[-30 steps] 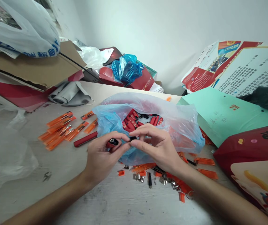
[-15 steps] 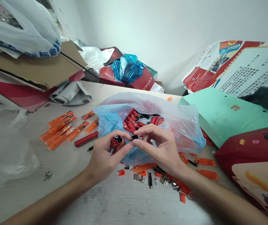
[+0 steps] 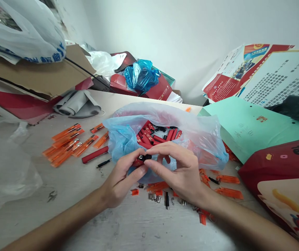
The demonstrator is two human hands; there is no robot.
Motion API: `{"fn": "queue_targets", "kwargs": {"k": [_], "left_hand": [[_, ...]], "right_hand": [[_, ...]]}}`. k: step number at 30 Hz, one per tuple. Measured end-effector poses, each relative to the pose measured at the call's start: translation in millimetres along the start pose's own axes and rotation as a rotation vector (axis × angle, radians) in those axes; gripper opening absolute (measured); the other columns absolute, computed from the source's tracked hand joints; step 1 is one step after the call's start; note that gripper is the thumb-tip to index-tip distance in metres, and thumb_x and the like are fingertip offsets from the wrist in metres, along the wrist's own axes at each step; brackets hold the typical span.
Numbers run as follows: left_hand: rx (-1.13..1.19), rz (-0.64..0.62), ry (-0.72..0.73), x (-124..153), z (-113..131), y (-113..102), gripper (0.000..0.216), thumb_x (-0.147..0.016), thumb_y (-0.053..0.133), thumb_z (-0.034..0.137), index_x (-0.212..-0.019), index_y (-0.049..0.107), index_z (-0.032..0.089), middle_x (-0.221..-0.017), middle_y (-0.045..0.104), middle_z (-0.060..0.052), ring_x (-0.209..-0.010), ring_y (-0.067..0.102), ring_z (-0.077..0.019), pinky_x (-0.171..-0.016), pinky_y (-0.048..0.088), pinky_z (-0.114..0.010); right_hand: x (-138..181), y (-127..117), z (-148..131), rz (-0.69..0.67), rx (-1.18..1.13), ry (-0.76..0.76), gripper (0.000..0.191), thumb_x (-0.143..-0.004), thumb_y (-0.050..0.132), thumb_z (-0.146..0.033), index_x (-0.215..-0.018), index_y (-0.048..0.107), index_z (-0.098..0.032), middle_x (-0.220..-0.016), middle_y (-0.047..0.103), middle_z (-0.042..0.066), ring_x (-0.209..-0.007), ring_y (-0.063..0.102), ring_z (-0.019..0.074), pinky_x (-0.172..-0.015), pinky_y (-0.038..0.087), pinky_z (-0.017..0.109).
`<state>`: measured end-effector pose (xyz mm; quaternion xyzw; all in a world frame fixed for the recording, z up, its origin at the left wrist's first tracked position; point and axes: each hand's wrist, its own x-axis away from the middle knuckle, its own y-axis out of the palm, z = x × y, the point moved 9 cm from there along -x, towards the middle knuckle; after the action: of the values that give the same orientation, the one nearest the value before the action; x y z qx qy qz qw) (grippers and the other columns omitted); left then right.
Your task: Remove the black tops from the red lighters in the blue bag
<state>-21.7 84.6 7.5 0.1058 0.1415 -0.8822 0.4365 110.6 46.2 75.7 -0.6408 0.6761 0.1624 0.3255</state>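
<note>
My left hand (image 3: 121, 176) is closed around a red lighter (image 3: 138, 162), its top end with a pale round valve turned toward me. Between the thumb and fingertips of my right hand (image 3: 179, 164) is a small black part (image 3: 148, 157), right at the lighter's top; whether it is seated there I cannot tell. Both hands are over the near edge of a translucent blue plastic bag (image 3: 123, 130), which holds several red lighters (image 3: 145, 134) and small black pieces (image 3: 161, 129). Fingers hide most of the held lighter.
Orange lighter cases (image 3: 65, 144) lie at left, beside a red tube (image 3: 95, 154) and a black pen-like piece (image 3: 103, 163). Small metal caps (image 3: 154, 197) and orange pieces (image 3: 229, 192) are scattered in front and at right. A green folder (image 3: 246, 122) and red bag (image 3: 282, 174) flank the right side.
The lighter in my left hand has moved right and up, tilting its top toward the black part. My right hand has brought that part against the lighter's top. The view has shifted slightly.
</note>
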Motion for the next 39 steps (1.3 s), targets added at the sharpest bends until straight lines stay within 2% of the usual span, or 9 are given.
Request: {"fn": "queue_targets", "kwargs": {"k": [5, 8, 16, 26, 32, 39], "left_hand": [[-0.027, 0.000, 0.020, 0.9, 1.4, 0.0, 0.016, -0.107, 0.054, 0.036, -0.104, 0.062, 0.022, -0.086, 0.051, 0.001, -0.073, 0.047, -0.0153, -0.066, 0.042, -0.029], [-0.043, -0.011, 0.027, 1.5, 2.9, 0.5, 0.015, -0.107, 0.053, 0.035, -0.104, 0.060, 0.022, -0.086, 0.051, 0.001, -0.073, 0.047, -0.0152, -0.066, 0.042, -0.029], [-0.104, -0.029, 0.076, 0.8, 7.0, 1.6, 0.015, -0.107, 0.050, 0.033, -0.101, 0.057, 0.022, -0.085, 0.048, 0.000, -0.071, 0.046, -0.0154, -0.064, 0.041, -0.030], [-0.263, 0.019, 0.160, -1.6, 19.6, 0.7, 0.008, -0.103, 0.050, 0.022, -0.097, 0.055, 0.021, -0.081, 0.053, 0.001, -0.067, 0.049, -0.0152, -0.062, 0.043, -0.029], [-0.305, 0.024, 0.173, -0.7, 20.5, 0.1, 0.007, -0.102, 0.050, 0.020, -0.097, 0.055, 0.021, -0.083, 0.055, 0.000, -0.069, 0.051, -0.0155, -0.063, 0.045, -0.028], [-0.291, 0.017, 0.182, 0.3, 20.1, 0.6, 0.007, -0.101, 0.049, 0.020, -0.096, 0.054, 0.021, -0.081, 0.051, 0.001, -0.068, 0.048, -0.0152, -0.062, 0.042, -0.029]], "right_hand": [[3.5, 0.3, -7.4, -0.007, 0.128, -0.121, 0.022, -0.095, 0.076, -0.014, -0.115, 0.073, -0.024, -0.100, 0.082, 0.003, -0.082, 0.075, 0.0159, -0.075, 0.065, 0.031], [5.0, 0.7, -11.4, -0.005, 0.176, -0.167, 0.023, -0.094, 0.075, -0.012, -0.115, 0.071, -0.022, -0.097, 0.082, 0.004, -0.080, 0.076, 0.0152, -0.075, 0.064, 0.030], [7.2, 4.8, -12.3, -0.039, 0.215, -0.194, 0.021, -0.097, 0.075, -0.018, -0.117, 0.068, -0.024, -0.098, 0.083, 0.004, -0.083, 0.079, 0.0176, -0.075, 0.065, 0.033], [7.1, 2.7, -11.4, -0.023, 0.218, -0.194, 0.024, -0.096, 0.078, -0.018, -0.116, 0.068, -0.025, -0.099, 0.083, 0.001, -0.075, 0.076, 0.0148, -0.065, 0.059, 0.031], [6.6, 5.0, -11.5, -0.051, 0.259, -0.217, 0.019, -0.097, 0.078, -0.020, -0.113, 0.069, -0.025, -0.097, 0.084, 0.002, -0.074, 0.078, 0.0165, -0.070, 0.060, 0.034], [6.3, 7.2, -13.5, -0.081, 0.255, -0.268, 0.014, -0.099, 0.075, -0.018, -0.111, 0.072, -0.024, -0.094, 0.085, 0.003, -0.075, 0.079, 0.0179, -0.068, 0.060, 0.035]]}}
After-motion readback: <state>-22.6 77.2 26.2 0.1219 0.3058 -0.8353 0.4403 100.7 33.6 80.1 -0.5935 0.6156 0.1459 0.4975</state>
